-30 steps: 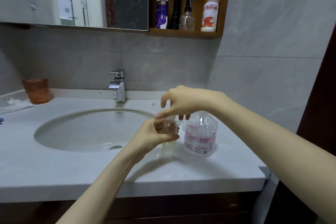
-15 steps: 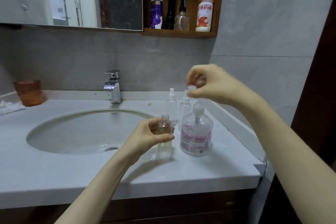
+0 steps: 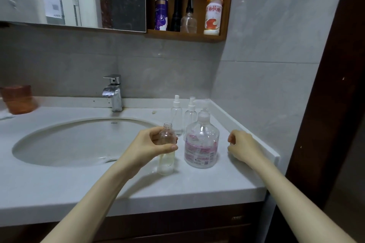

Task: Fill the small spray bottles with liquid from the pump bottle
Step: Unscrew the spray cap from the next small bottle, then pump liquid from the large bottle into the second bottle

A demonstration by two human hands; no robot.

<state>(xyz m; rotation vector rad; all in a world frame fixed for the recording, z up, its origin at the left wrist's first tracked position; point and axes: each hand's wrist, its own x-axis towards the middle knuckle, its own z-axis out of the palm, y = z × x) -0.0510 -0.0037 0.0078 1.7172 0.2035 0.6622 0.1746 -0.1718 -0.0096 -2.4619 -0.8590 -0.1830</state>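
The left hand (image 3: pixel 152 146) is wrapped around the open small bottle (image 3: pixel 166 163), with the thumb in front and the fingers behind it. This bottle stands straight up on the counter (image 3: pixel 79 187), and its mouth at the top has no cap on it. It looks almost empty. The pump bottle (image 3: pixel 201 144) stands straight up too, right between the two hands. It is just beside the small bottle, on the side away from the left thumb. The right hand (image 3: pixel 243 148) sits low by the counter on the other side of the pump bottle, near it but not touching. Its fingers are curled in, and I cannot tell if it holds something small inside. Past the fingers of the left hand, two more small spray bottles (image 3: pixel 176 116) with white tops wait side by side. The pump top is higher than the small bottle's mouth. I think the right hand should go up to press the pump, while the left hand lifts the open mouth under the spout. The spout is clear, so which way it points is hard to see.
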